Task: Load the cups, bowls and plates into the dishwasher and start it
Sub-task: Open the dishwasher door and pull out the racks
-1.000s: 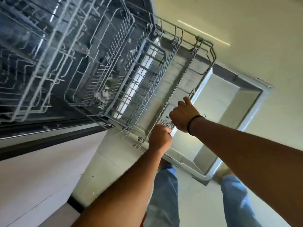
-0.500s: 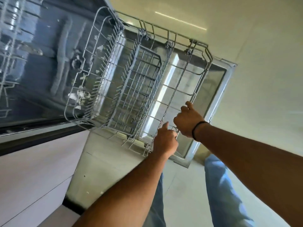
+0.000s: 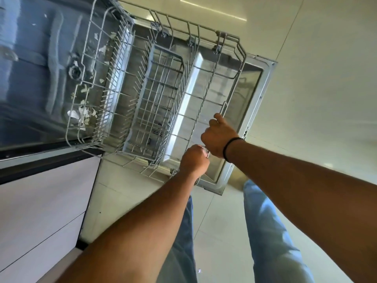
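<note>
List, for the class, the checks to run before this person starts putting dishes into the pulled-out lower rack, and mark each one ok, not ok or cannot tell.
1. Dishwasher door fully down: ok.
2. Lower rack pulled out over the door: ok.
3. Rack free of dishes: ok, none visible.
4. Tub floor clean: not ok, pale scraps lie there.
5. Hands free to pick up dishes: not ok, left hand and right hand both grip the rack's front wire.
6. Cups, bowls, plates within reach: cannot tell, none in view.

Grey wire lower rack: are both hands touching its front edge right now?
Touching. The head view shows the left hand and right hand curled round the grey wire lower rack's front rail.
</note>
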Demonstrator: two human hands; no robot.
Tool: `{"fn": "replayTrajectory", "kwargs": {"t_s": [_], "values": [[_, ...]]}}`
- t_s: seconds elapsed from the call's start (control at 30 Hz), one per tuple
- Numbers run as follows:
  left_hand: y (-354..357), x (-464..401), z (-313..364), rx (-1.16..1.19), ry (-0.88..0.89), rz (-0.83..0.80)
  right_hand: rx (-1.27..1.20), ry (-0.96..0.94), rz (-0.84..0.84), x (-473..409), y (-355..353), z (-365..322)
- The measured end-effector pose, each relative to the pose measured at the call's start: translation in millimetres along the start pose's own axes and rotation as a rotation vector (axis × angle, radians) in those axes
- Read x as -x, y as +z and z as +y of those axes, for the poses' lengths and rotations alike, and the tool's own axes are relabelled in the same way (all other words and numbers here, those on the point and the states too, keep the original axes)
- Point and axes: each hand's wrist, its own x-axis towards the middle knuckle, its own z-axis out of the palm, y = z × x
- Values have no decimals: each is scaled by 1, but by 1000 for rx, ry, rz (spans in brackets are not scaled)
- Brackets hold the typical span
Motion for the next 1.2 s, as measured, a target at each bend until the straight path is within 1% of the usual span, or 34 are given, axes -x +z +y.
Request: {"fn": "replayTrajectory", "kwargs": {"t_s": [0.13, 0.23, 0.3, 0.4, 0.5, 0.6, 0.8, 0.87, 0.93, 1.0, 1.03, 1.07, 1.1, 1.13, 1.2], "values": [[-4, 2, -1, 40, -8, -16, 1, 5, -33, -2, 1, -1], [-9, 2, -7, 140, -22, 5, -21, 4, -54, -3, -6, -1], [-19, 2, -15, 229, -38, 68, -73, 5, -62, -6, -18, -1], [-45, 0, -30, 383, -66, 192, -255, 25, -65, -16, -42, 0], [-83, -6, -54, 455, -93, 388, -314, 7, -19, -35, -75, -6], [-129, -7, -85, 443, -56, 640, -366, -23, 95, -59, -122, -27], [-234, 22, -135, 518, 1, 1022, -417, -164, 373, -100, -229, -91], [-267, 39, -146, 437, 70, 1187, -420, -217, 516, -109, -264, -115], [-298, 56, -158, 344, 114, 1325, -416, -271, 697, -117, -297, -137], [-326, 69, -169, 249, 84, 1439, -381, -310, 885, -126, -327, -155], [-337, 71, -178, 225, 38, 1487, -349, -325, 956, -131, -340, -164], [-347, 73, -189, 212, -21, 1510, -311, -336, 1007, -136, -352, -173], [-355, 73, -200, 202, -82, 1496, -272, -340, 1029, -141, -362, -180], [-362, 73, -210, 192, -128, 1442, -231, -345, 1018, -149, -370, -187], [-369, 73, -224, 137, -184, 1265, -166, -358, 924, -163, -379, -199]]}}
